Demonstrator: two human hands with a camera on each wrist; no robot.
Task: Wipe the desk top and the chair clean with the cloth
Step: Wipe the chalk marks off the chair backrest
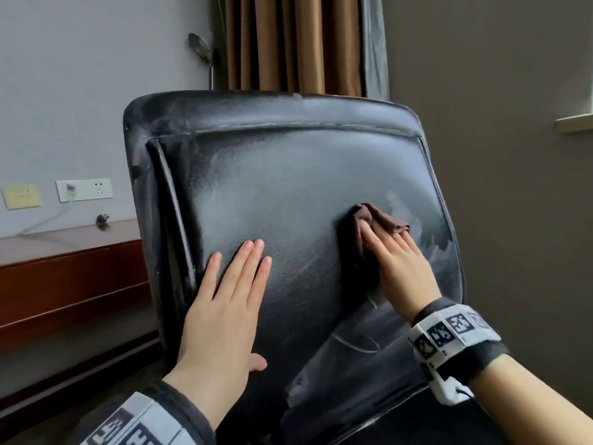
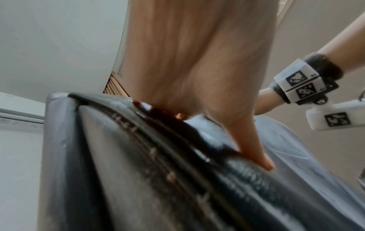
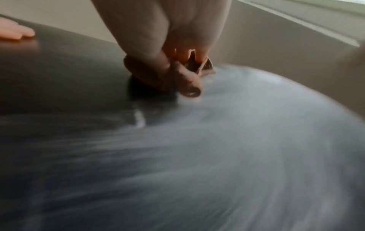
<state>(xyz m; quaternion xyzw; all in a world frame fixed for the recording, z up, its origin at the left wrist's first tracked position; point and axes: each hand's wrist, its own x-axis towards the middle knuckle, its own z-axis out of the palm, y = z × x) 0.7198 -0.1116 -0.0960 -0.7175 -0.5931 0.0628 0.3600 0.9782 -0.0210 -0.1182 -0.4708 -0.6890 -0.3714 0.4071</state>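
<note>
Cloth: the brown cloth [image 1: 382,220] is bunched flat against the chair back [image 1: 288,194], toward its 3 o'clock edge in the head view.
Right hand: the right hand [image 1: 396,261] presses the cloth to the leather with fingers laid out fairly straight; the right wrist view shows folds of cloth tucked under the fingertips, too blurred to tell how tightly it is gripped.
Left hand: the left hand [image 1: 224,303] lies flat and open on the leather at about 7 o'clock of the cloth, holding nothing (it looks to be steadying the chair).
Done: the leather around and between the hands looks dark and clean.
Left: a pale dusty film covers the top band at 12 o'clock, the strip at 3 o'clock beyond the cloth, and the lower right area near the wrist.
Desk: the wooden desk [image 1: 64,239] sits at 9 o'clock; whether its top is wiped cannot be told.
Progress: judged roughly midway through the chair back.
</note>
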